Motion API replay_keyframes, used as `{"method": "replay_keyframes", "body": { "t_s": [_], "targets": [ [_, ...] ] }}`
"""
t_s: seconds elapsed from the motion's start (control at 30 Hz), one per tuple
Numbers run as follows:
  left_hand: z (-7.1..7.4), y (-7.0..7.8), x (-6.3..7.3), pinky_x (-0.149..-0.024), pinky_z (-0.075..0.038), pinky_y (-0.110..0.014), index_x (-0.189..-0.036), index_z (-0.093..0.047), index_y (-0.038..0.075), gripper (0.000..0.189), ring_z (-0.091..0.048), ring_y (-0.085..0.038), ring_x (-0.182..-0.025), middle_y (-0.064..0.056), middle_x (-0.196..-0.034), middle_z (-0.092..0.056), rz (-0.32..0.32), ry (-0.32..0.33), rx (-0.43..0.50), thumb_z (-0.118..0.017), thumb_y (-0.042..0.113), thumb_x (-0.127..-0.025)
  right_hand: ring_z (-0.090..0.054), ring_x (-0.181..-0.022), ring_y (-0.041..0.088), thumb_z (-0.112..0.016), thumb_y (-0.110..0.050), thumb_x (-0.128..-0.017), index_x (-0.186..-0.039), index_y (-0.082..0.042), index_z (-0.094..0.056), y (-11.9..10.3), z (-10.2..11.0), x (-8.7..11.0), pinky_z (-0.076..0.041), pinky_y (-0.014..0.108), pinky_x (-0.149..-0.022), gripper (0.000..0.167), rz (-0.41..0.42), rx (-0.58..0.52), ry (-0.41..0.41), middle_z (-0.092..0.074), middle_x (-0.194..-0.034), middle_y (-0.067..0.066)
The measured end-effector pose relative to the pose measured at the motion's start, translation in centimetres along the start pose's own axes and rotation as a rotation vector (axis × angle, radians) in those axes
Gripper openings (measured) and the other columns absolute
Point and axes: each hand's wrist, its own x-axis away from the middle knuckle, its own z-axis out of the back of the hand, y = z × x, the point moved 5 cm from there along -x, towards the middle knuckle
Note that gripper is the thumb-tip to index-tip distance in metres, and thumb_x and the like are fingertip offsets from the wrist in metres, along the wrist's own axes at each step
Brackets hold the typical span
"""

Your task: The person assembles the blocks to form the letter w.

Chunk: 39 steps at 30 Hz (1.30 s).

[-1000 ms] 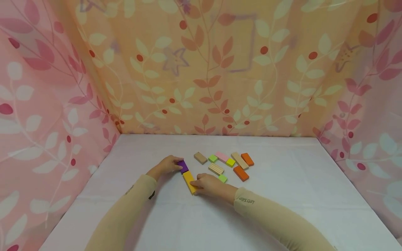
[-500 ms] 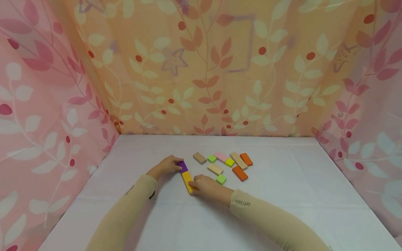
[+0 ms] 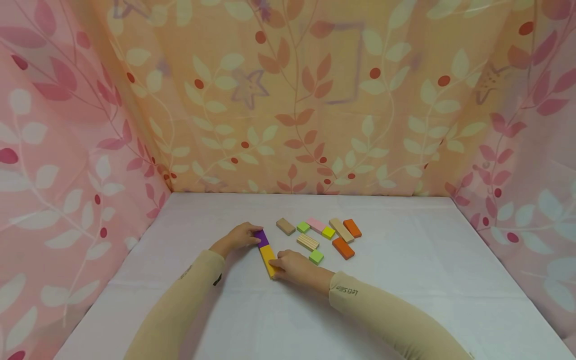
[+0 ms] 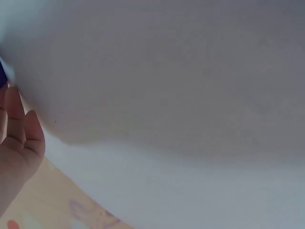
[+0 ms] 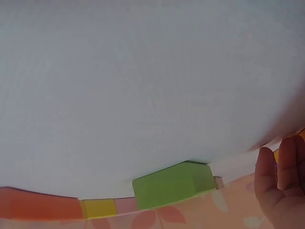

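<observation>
Flat on the white table lie a purple block (image 3: 261, 239) and a longer yellow block (image 3: 267, 256), end to end in one slanting line. My left hand (image 3: 239, 237) pinches the purple block at its far left side; only a sliver of that block shows in the left wrist view, beside my fingers (image 4: 15, 112). At the near end of the yellow block, my right hand (image 3: 299, 269) holds it between thumb and index finger, partly covering it. In the right wrist view the curled fingers (image 5: 267, 176) hide most of the yellow block.
Right of the row lie a light green cube (image 3: 316, 257), a ridged wooden block (image 3: 308, 242), a plain wooden block (image 3: 285, 226), a pink block (image 3: 316, 225), a yellow cube (image 3: 328, 233) and orange blocks (image 3: 343, 248). Patterned curtains (image 3: 288, 125) surround the table.
My right hand has moved slightly left with the yellow block, which now sits in line against the purple block's end. In the last half second hardly anything has moved.
</observation>
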Motion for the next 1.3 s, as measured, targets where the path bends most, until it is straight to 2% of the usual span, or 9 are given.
{"method": "replay_keyframes", "body": {
  "t_s": [0.17,0.37,0.53,0.67,0.8,0.93,1.0,1.13,1.3],
  "targets": [
    [-0.1,-0.1,0.0,-0.103,-0.04,-0.048,-0.128,-0.058,-0.006,0.044,-0.055,-0.037,-0.115,-0.024,-0.121,-0.06,0.023,0.034,0.002,-0.069,0.013,-0.091,-0.044,-0.07,0.006,-0.071,-0.028,-0.09,-0.124,-0.007,-0.067,0.4,0.0,-0.3,-0.04,0.014,-0.062,0.041,-0.025,-0.039,-0.006,-0.055,-0.084,-0.005],
    [0.1,-0.1,0.3,-0.104,-0.039,-0.049,-0.126,-0.058,-0.008,0.043,-0.054,-0.038,-0.117,-0.024,-0.123,-0.059,0.057,0.069,0.025,-0.069,0.014,-0.091,-0.045,-0.071,0.006,-0.072,-0.029,-0.089,-0.125,-0.008,-0.067,0.4,0.3,-0.3,-0.041,0.015,-0.064,0.042,-0.05,-0.048,-0.023,-0.057,-0.086,-0.005],
    [0.3,0.4,1.1,-0.102,-0.04,-0.05,-0.127,-0.055,-0.009,0.045,-0.055,-0.041,-0.115,-0.028,-0.123,-0.057,0.044,0.1,0.024,-0.069,0.014,-0.091,-0.052,-0.081,0.007,-0.07,-0.029,-0.091,-0.129,-0.011,-0.064,0.6,0.6,-0.1,-0.048,0.02,-0.078,0.043,-0.109,-0.135,-0.067,-0.065,-0.099,-0.003],
    [0.3,1.1,2.1,-0.102,-0.04,-0.052,-0.13,-0.054,-0.008,0.048,-0.053,-0.043,-0.117,-0.029,-0.124,-0.056,0.016,0.147,-0.062,-0.068,0.019,-0.092,-0.059,-0.092,0.011,-0.069,-0.025,-0.092,-0.134,-0.011,-0.06,1.7,1.0,0.7,-0.051,0.029,-0.088,0.045,-0.176,-0.24,-0.077,-0.067,-0.111,0.0],
    [-0.4,1.9,3.3,-0.102,-0.036,-0.06,-0.136,-0.051,-0.003,0.06,-0.045,-0.046,-0.125,-0.025,-0.135,-0.052,0.028,0.161,-0.264,-0.063,0.038,-0.094,-0.062,-0.103,0.019,-0.068,-0.022,-0.092,-0.134,-0.008,-0.059,3.3,1.8,2.1,-0.051,0.038,-0.092,0.045,-0.171,-0.257,-0.016,-0.066,-0.12,0.006],
    [-1.4,2.4,4.6,-0.105,-0.023,-0.069,-0.144,-0.044,0.001,0.074,-0.024,-0.049,-0.139,-0.02,-0.15,-0.038,0.067,0.101,-0.376,-0.058,0.052,-0.092,-0.062,-0.104,0.025,-0.07,-0.016,-0.09,-0.127,-0.002,-0.063,4.4,3.3,3.8,-0.05,0.042,-0.091,0.04,-0.11,-0.178,0.123,-0.067,-0.116,0.011],
    [-1.9,2.4,5.1,-0.105,-0.016,-0.072,-0.145,-0.042,0.002,0.078,-0.016,-0.049,-0.141,-0.018,-0.153,-0.033,0.081,0.077,-0.381,-0.058,0.055,-0.091,-0.06,-0.099,0.026,-0.072,-0.014,-0.088,-0.124,-0.001,-0.065,4.8,4.1,4.6,-0.051,0.04,-0.087,0.038,-0.093,-0.127,0.196,-0.066,-0.11,0.012],
    [-2.6,2.5,5.5,-0.104,-0.012,-0.074,-0.145,-0.045,0.006,0.078,-0.013,-0.049,-0.142,-0.016,-0.154,-0.034,0.071,0.072,-0.386,-0.06,0.057,-0.088,-0.057,-0.091,0.027,-0.076,-0.012,-0.083,-0.117,-0.001,-0.069,5.6,5.0,6.0,-0.05,0.04,-0.081,0.036,-0.121,-0.034,0.294,-0.064,-0.1,0.012],
    [-3.0,2.7,5.4,-0.104,-0.012,-0.075,-0.145,-0.047,0.01,0.076,-0.015,-0.049,-0.142,-0.014,-0.154,-0.034,0.038,0.085,-0.394,-0.061,0.058,-0.088,-0.053,-0.091,0.028,-0.078,-0.015,-0.082,-0.114,-0.005,-0.071,7.0,4.6,6.8,-0.045,0.042,-0.077,0.034,-0.243,-0.018,0.262,-0.065,-0.103,0.012]
  ]
}}
